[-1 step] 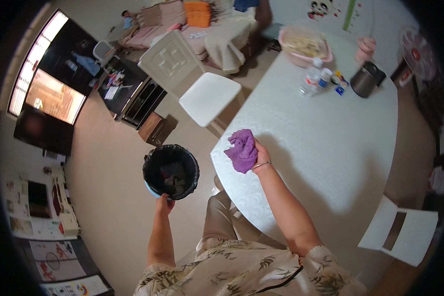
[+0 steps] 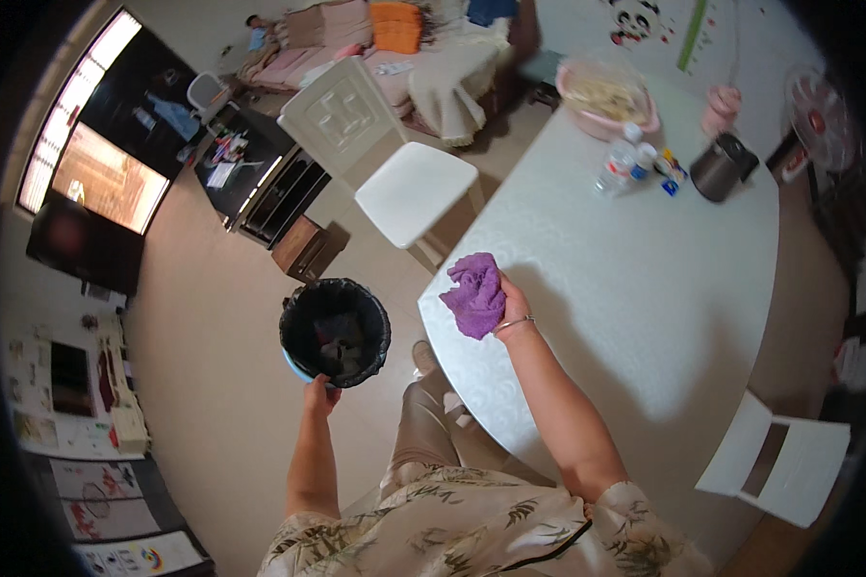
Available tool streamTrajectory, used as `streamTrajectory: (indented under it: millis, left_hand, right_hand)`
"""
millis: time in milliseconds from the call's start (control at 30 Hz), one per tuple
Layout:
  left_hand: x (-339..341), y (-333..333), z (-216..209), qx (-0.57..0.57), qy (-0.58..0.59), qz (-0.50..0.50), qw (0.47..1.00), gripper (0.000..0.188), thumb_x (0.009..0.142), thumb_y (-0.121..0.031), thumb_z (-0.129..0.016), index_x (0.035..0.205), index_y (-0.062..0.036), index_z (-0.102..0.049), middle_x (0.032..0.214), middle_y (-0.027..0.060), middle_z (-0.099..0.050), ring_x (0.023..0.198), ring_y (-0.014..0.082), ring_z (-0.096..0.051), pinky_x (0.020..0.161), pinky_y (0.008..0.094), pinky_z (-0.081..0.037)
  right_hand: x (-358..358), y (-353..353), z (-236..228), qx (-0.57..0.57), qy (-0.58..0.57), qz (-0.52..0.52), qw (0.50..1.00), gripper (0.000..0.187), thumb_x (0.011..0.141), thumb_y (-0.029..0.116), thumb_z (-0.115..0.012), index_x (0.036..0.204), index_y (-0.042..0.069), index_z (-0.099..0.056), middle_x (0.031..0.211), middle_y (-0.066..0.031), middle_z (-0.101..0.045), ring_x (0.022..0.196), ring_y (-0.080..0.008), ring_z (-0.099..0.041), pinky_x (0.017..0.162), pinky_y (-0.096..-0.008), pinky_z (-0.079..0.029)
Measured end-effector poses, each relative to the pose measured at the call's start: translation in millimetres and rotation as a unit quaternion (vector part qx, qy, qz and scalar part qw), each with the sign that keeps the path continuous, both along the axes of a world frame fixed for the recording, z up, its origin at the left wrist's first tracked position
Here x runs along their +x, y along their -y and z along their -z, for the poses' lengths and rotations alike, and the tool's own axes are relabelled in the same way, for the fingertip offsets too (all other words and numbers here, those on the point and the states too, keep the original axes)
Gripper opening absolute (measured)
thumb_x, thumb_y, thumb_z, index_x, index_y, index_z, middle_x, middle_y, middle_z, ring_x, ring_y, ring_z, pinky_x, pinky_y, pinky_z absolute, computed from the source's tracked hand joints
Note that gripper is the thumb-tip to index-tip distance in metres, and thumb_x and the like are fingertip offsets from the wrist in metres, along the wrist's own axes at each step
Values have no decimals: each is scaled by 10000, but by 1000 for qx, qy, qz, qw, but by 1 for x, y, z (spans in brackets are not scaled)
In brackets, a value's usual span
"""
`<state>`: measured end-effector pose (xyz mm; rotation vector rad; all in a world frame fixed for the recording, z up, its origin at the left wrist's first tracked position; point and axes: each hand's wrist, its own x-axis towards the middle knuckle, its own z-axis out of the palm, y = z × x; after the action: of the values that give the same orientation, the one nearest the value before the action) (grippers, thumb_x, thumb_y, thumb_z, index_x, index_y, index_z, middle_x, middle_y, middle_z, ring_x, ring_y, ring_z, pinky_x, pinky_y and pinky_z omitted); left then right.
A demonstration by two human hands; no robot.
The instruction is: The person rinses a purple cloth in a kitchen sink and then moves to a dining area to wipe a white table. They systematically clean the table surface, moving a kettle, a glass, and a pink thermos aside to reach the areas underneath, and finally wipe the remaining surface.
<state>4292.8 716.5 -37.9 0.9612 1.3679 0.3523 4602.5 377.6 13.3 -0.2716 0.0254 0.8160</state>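
My left hand (image 2: 322, 394) grips the near rim of a light blue trash bin (image 2: 292, 363). The bin is lined with a black bag (image 2: 380, 332), and some dark and pale scraps lie inside it. It hangs left of the table, over the floor. Bunched in my right hand (image 2: 516, 306) is a crumpled purple cloth (image 2: 476, 296). That hand hovers near the table's rounded near-left edge; whether the cloth touches the top I cannot tell. A bracelet circles my right wrist.
The pale table (image 2: 645, 317) holds a pink basin (image 2: 601, 120), plastic bottles (image 2: 618, 165), small packets (image 2: 672, 178), a dark kettle (image 2: 722, 168) and a pink jar (image 2: 720, 109). A white chair (image 2: 416, 188) stands beyond the bin, by a wooden stool (image 2: 300, 245). Someone sits on the far sofa (image 2: 279, 77).
The view has shifted slightly, so the room's things sit a little differently. One of my feet shows further forward beside the table. Both hands keep their holds on the bin and the cloth.
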Motion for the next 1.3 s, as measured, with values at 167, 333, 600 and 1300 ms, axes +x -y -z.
streamTrajectory:
  millis: [167, 333, 600, 1300]
  left_hand:
    - [18, -21, -2, -1, -10, 82, 997, 255, 763, -122, -560, 952, 39, -502, 681, 126, -542, 464, 221, -534, 436, 321, -515]
    - [93, -149, -11, -10, -3, 232, 973, 229, 784, -115, -556, 933, 53, -514, 645, 122, -543, 434, 220, -549, 417, 342, -523]
    - [128, -262, -33, -17, 36, 337, 941, 254, 796, -71, -529, 1036, 4, -499, 696, 127, -552, 409, 220, -545, 361, 309, -494]
    - [130, -219, -43, -55, -7, 509, 859, 215, 828, -92, -548, 1005, 30, -535, 691, 136, -591, 451, 209, -585, 372, 302, -501]
  right_hand:
    - [-13, -44, -68, -53, 73, -14, 996, 341, 952, 238, -505, 1236, 53, -525, 1187, -101, -594, 1094, -228, -575, 968, -390, -455]
    - [3, -178, -197, -111, 250, -11, 962, 386, 966, 115, -460, 1331, -3, -423, 1231, -125, -563, 1109, -221, -573, 951, -377, -475]
    - [-17, -356, -179, -554, 434, 89, 705, 373, 853, 74, -570, 1211, -26, -541, 1118, -159, -634, 1007, -266, -621, 899, -373, -476]
    - [-104, -317, -24, -655, 327, 183, 655, 336, 829, 260, -662, 1083, 42, -627, 970, -184, -668, 905, -300, -651, 823, -365, -492]
